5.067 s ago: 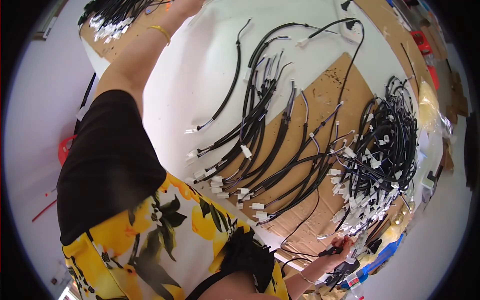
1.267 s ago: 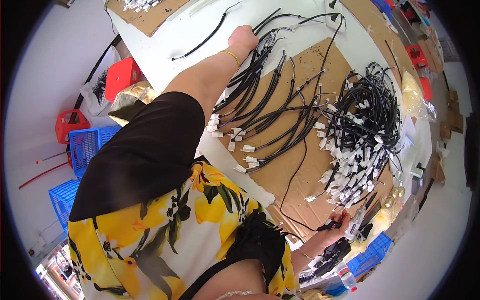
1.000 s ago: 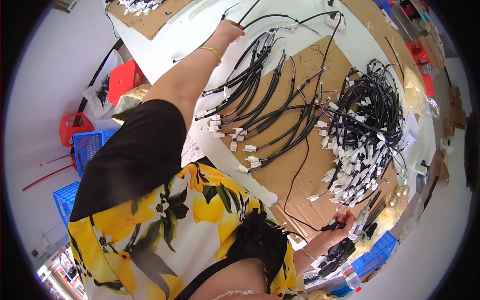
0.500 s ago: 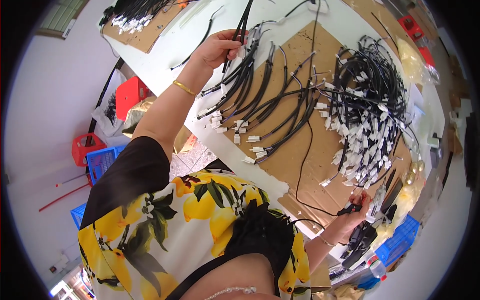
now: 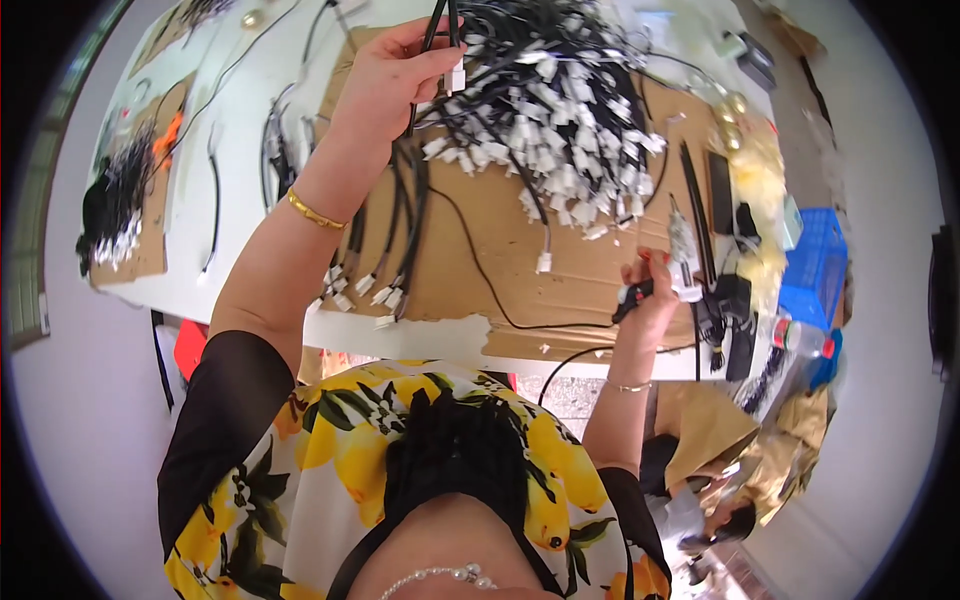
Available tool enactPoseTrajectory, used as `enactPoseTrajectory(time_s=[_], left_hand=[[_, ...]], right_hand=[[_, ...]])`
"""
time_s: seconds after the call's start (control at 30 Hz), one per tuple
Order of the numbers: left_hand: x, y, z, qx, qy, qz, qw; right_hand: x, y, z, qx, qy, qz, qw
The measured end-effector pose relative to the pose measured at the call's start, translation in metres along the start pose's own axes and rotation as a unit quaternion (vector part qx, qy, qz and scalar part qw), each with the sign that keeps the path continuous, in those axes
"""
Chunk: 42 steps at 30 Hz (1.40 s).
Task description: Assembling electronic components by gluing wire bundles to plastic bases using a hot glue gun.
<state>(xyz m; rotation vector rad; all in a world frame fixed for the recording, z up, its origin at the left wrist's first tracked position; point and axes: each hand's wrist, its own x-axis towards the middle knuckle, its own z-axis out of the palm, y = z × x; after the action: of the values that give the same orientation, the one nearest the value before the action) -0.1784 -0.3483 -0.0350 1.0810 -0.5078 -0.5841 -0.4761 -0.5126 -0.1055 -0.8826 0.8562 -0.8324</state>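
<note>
My left hand (image 5: 390, 85) is raised at the far side of the table, closed around a black cable (image 5: 428, 40) with a white connector (image 5: 456, 78) beside its fingers. Behind it lies a big heap of black cables with white connectors (image 5: 560, 130). Several more cables (image 5: 408, 225) lie near the table's front edge, below my left wrist. My right hand (image 5: 652, 292) is low on the right, closed around a corded tool (image 5: 684, 250) with a black grip and a whitish body ending in a narrow tip. Its fingers partly hide the tool.
Cardboard (image 5: 480, 240) covers part of the white table (image 5: 235, 270). A black cord (image 5: 470, 260) crosses it to my right hand. Another cable bundle (image 5: 125, 190) lies far left. Black adapters (image 5: 735, 300), a bottle (image 5: 800, 337) and a blue crate (image 5: 812, 265) are at right. Another person (image 5: 700, 520) is lower right.
The view has swung to the right, so the heap now appears nearer the middle. My left hand, still gripping cable, is now in front of the heap. My right hand keeps its tool.
</note>
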Motion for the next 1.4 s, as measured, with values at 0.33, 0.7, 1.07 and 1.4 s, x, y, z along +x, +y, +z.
enactPoseTrajectory(time_s=[0.33,0.7,1.07,1.4], left_hand=[[0.038,-0.07,0.093,0.103,0.074,-0.082,0.989],[0.01,-0.207,0.233,0.165,-0.107,-0.281,0.939],[0.014,-0.214,0.218,0.366,-0.166,-0.079,0.912],[-0.067,-0.071,0.001,0.286,0.167,-0.137,0.934]], right_hand=[[-0.007,-0.001,-0.008,-0.007,-0.017,-0.032,0.999],[-0.043,0.004,-0.041,-0.102,-0.003,0.015,0.995],[-0.024,0.008,-0.053,-0.051,-0.06,0.013,0.997],[0.016,0.025,-0.022,-0.092,-0.154,0.026,0.983]])
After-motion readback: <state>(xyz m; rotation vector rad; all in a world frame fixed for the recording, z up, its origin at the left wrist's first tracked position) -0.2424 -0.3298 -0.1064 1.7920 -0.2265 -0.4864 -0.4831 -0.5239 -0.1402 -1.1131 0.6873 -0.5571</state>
